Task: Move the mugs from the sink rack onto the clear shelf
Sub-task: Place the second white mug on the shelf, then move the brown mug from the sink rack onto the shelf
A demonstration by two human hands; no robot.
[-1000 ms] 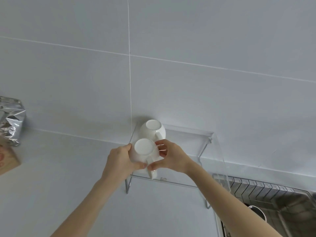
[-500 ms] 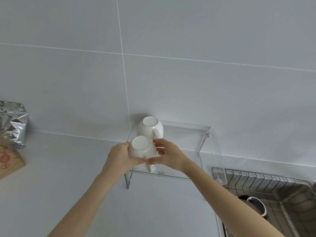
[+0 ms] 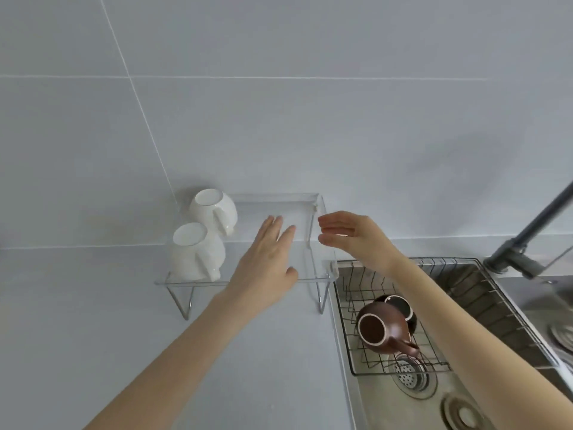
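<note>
Mugs: two white mugs inverted on clear shelf, just left of left hand; two brown mugs in sink rack, below right hand. Both grips wide, empty. Step: between transfers; next, likely reach down for a brown mug.

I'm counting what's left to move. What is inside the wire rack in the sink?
Two brown mugs sit upside down in the wire rack: the front brown mug and the rear brown mug right behind it. The right forearm crosses the rack's right part, hiding anything there.
</note>
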